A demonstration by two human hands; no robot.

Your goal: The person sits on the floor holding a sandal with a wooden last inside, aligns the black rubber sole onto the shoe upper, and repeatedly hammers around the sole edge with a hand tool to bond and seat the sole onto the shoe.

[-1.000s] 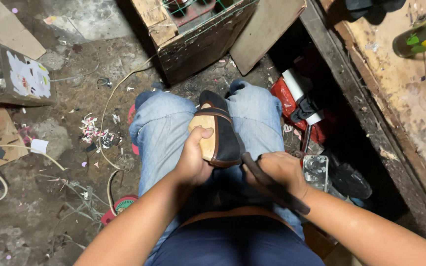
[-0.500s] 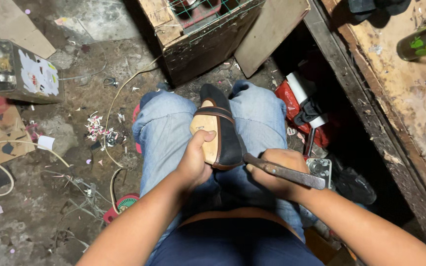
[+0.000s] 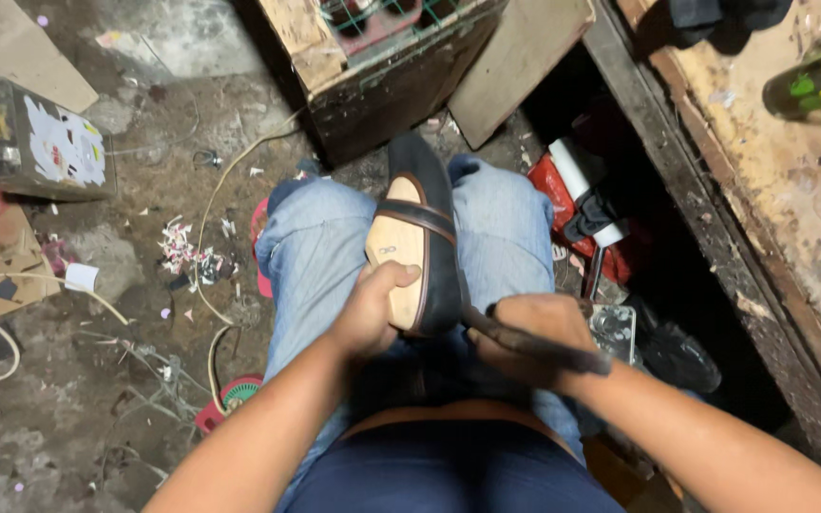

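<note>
A black shoe [image 3: 434,214] on a pale wooden last [image 3: 401,256] lies on my lap, between knees in blue jeans [image 3: 320,252], toe pointing away. My left hand [image 3: 372,309] grips the heel end of the last and shoe from the left, thumb on the wood. My right hand [image 3: 525,337] is closed around a dark metal tool [image 3: 548,350], whose tip touches the shoe's heel edge on the right side. The tool's handle sticks out to the right past my wrist.
A wooden crate [image 3: 382,66] stands ahead on the dirty floor. A workbench edge [image 3: 715,237] runs down the right side, with a glass bottle [image 3: 819,85] on top. A printed box [image 3: 30,142], a white cable [image 3: 211,218] and scraps lie left. Red packaging [image 3: 572,204] sits by my right knee.
My right hand has swung the tool from pointing down-right to lie nearly level, tip against the shoe's heel. The left hand keeps its grip on the last.
</note>
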